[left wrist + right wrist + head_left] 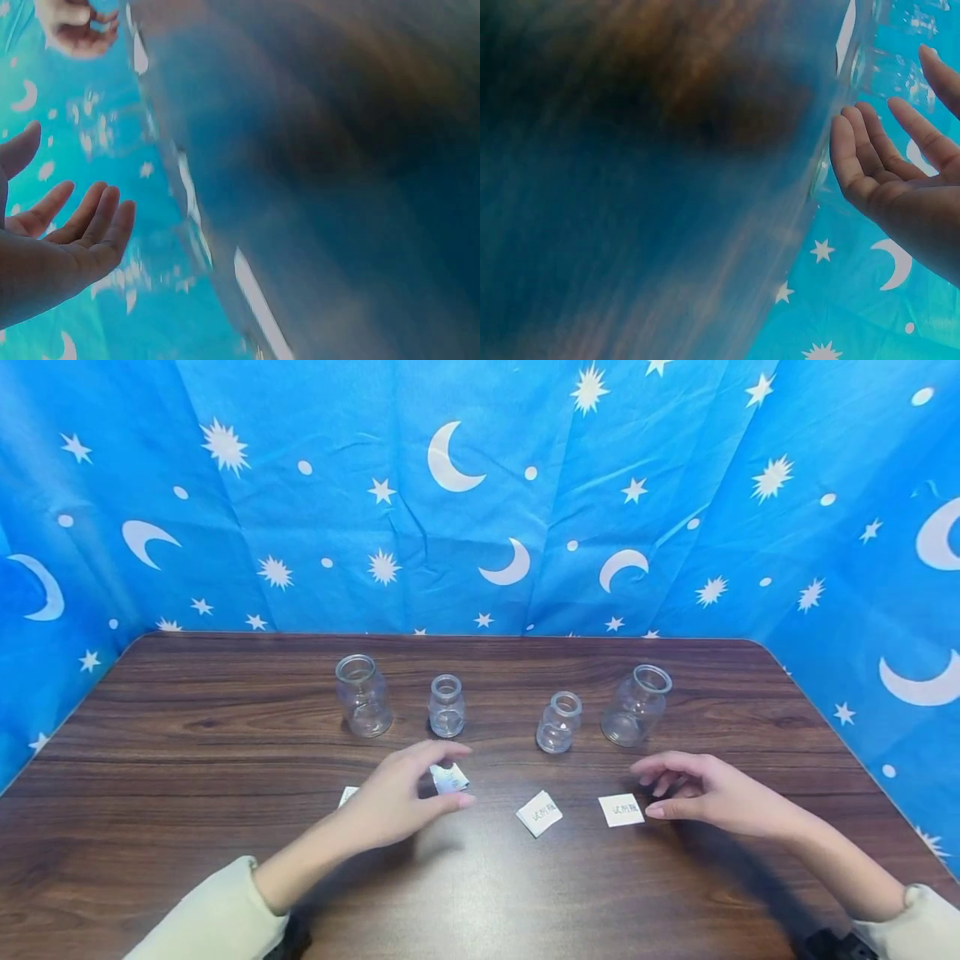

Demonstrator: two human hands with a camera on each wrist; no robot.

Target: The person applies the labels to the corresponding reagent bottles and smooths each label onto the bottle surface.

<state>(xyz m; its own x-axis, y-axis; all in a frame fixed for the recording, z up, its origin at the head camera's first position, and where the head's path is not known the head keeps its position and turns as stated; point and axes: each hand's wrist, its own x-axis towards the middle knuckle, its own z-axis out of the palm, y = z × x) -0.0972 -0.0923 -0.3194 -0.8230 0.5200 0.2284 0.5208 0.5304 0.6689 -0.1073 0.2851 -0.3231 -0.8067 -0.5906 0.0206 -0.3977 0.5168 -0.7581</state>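
My left hand (393,802) hovers over the table, thumb and fingers apart with nothing between them. Beyond its gap lies a white paper label (450,779), partly covered by the hand; another label (347,796) peeks out behind that hand. The fingers (97,232) are spread in the left wrist view. My right hand (712,793), loosely curled and holding nothing, is just right of a label (622,810) with printed characters. A small stack of labels (539,814) lies between the hands. In the right wrist view the fingers (870,150) are relaxed.
Behind the hands stand a large glass jar (365,702) at left, two small glass jars (447,714) (558,727) in the middle and a large jar (633,710) at right. All are uncapped. A blue curtain (480,510) borders the brown wooden table (187,735).
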